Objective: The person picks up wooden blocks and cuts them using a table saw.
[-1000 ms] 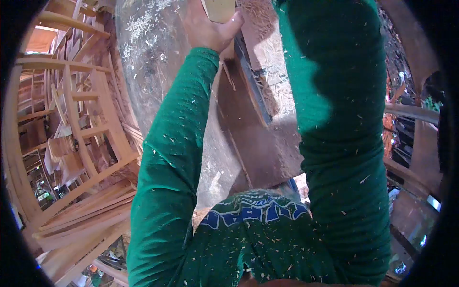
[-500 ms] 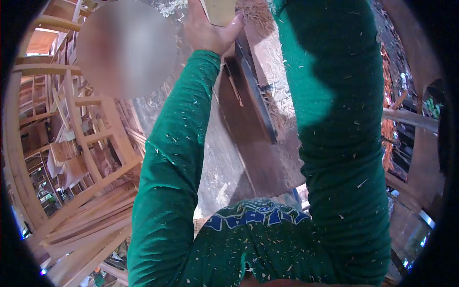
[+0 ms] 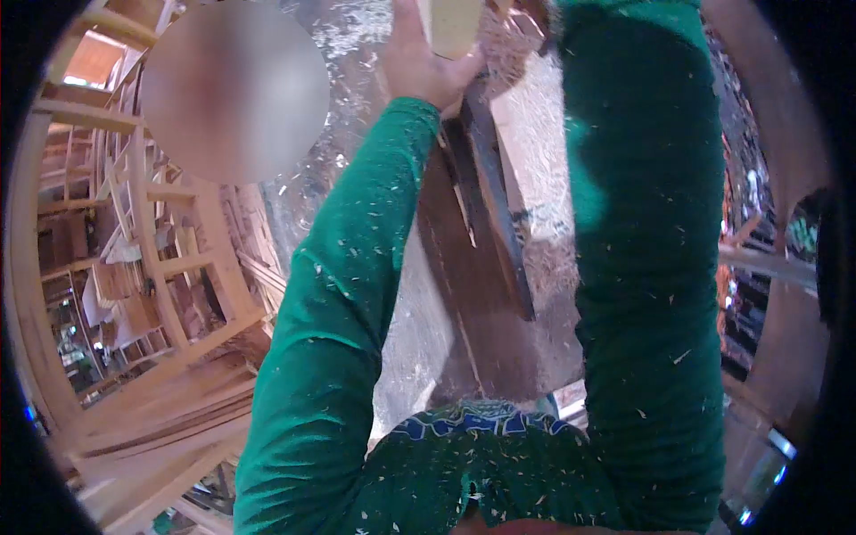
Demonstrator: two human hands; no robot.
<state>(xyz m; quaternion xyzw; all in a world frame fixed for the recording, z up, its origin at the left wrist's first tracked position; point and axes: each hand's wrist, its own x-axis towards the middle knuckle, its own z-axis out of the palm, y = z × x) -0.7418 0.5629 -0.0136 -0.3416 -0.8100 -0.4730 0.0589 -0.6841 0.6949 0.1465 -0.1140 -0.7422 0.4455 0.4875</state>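
Observation:
At the top of the head view my left hand (image 3: 430,76) grips a pale wooden block (image 3: 453,28), with the thumb on its right side and the fingers on its left. The block's far end is cut off by the frame. Below the hand lies a dark wooden board (image 3: 499,348), and along it runs a narrow dark-edged strip (image 3: 504,209). A thin pale sliver (image 3: 465,209) rests beside the strip. My right arm, in a green sleeve (image 3: 646,196), reaches past the top edge, so my right hand is out of sight.
Wood shavings (image 3: 546,116) and chips are scattered over the worktop (image 3: 415,312). Timber frames (image 3: 134,178) and stacked planks (image 3: 178,419) stand at the left. A grey-brown post (image 3: 776,330) and a rail (image 3: 771,265) are at the right. A blurred round patch hides the upper left.
The view has shifted, so the board, strip and worktop sit lower and a little to the right. My left hand, still on the block, appears farther right.

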